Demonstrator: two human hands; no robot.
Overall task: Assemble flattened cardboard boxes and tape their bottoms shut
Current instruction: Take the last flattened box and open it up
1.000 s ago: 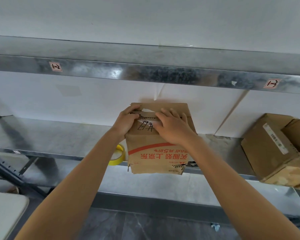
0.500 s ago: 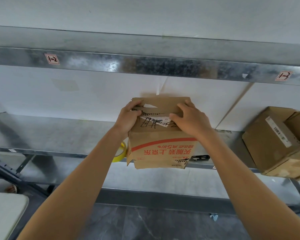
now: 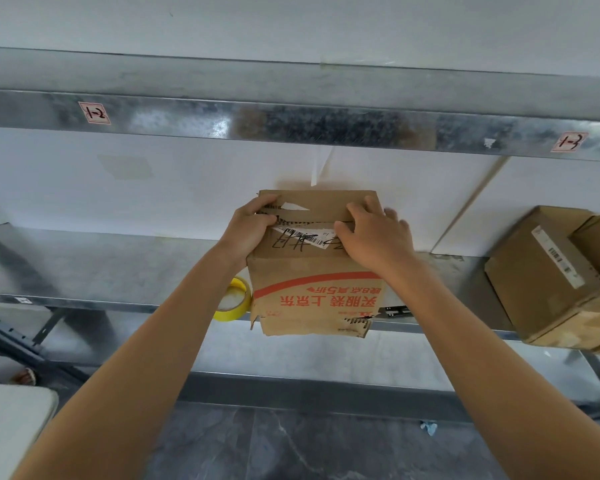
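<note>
Head view, please: where is the cardboard box? — DESK

I see the cardboard box (image 3: 312,278) standing at the front edge of the metal shelf (image 3: 118,265). Its red printing is upside down and its torn lower flaps hang past the lip. Two top flaps meet in a seam across the upper face, beside a torn barcode label. — OPERATOR

And the hands? — DESK

Both are on top of it. The left hand (image 3: 253,226) grips the upper left corner, its fingers curled in at the seam and its thumb on the far flap. The right hand (image 3: 374,237) lies over the upper right corner, fingers fairly straight and spread, pressing the flaps down with the thumb at the seam. — OPERATOR

Anything else on the shelf? — DESK

A yellow tape roll (image 3: 234,304) sits just left of the box, partly behind my left forearm. A small dark object (image 3: 394,311) lies just right of the box; I cannot tell what it is. More brown boxes (image 3: 551,282) are stacked well to the right. — OPERATOR
</note>
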